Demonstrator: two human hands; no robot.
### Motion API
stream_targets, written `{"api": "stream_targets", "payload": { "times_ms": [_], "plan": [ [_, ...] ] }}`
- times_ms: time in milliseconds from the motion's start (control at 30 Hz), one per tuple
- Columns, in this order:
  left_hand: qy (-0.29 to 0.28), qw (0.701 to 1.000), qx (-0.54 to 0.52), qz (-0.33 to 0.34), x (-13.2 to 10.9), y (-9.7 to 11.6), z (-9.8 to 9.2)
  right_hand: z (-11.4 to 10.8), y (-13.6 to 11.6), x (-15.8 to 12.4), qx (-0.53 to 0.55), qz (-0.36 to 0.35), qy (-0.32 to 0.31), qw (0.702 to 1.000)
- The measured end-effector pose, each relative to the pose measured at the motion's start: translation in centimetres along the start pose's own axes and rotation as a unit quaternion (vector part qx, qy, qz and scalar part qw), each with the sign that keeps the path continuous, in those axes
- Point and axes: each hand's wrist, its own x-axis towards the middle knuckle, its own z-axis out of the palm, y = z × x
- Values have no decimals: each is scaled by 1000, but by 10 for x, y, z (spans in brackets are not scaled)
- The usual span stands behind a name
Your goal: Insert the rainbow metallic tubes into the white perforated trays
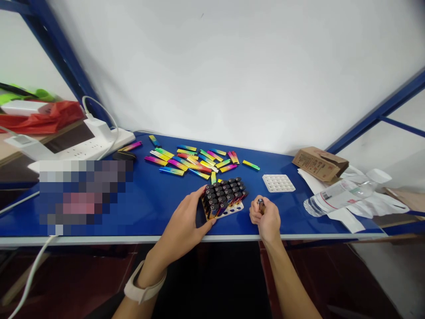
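Blue worktop [159, 208] stretches past the left hand [182, 223], whose spread fingers [201, 191] hold the perforated tray [232, 210] of black-topped lighters [222, 194] at the front edge. Right of the tray, across a gap of blue, the right hand [265, 219] pinches a small dark cylinder [260, 205] between its fingers, near the white rack [279, 183].

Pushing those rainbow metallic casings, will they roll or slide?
The rainbow metallic casings look flat-sided, so they'd probably slide, not roll. Their glossy finish may feel slippery. Overlapping ones could shift together.
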Motion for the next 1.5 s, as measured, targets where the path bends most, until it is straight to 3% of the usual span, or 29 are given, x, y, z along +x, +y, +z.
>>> {"api": "stream_targets", "payload": {
  "times_ms": [167,300,467,600,733,900,1067,1267,1333,1433,1500],
  "plan": [
    [-1,1000,-1,-4,-1,1,0,0,-1,-2,-10,-21,-30,999],
    [-4,1000,-6,-5,-1,0,1,0,-11,-9,-110,-77,-31,990],
    [-6,1000,-7,-7,-1,0,1,-1,-34,-19,-310,-197,-66,928],
    [-4,1000,-16,-3,0,0,1,5,-40,-22,-362,-278,-83,886],
    [1,1000,-23,7,0,1,1,18,-30,-26,-342,-288,-95,889],
    [-3,1000,-27,6,0,2,0,30,-20,-29,-379,-322,-87,863],
    [-5,1000,-29,12,-1,0,1,30,-14,-27,-404,-310,-33,860],
    [3,999,-28,15,0,-1,1,34,-23,-29,-454,-407,-84,788],
    [2,999,-29,15,0,-1,1,31,-31,-25,-449,-417,-57,788],
    [-4,1000,-24,4,0,-1,1,15,-38,-4,-458,-405,36,790],
    [-7,1000,-23,-2,-1,-1,0,0,-38,18,-535,-355,19,767]
  ]
}}
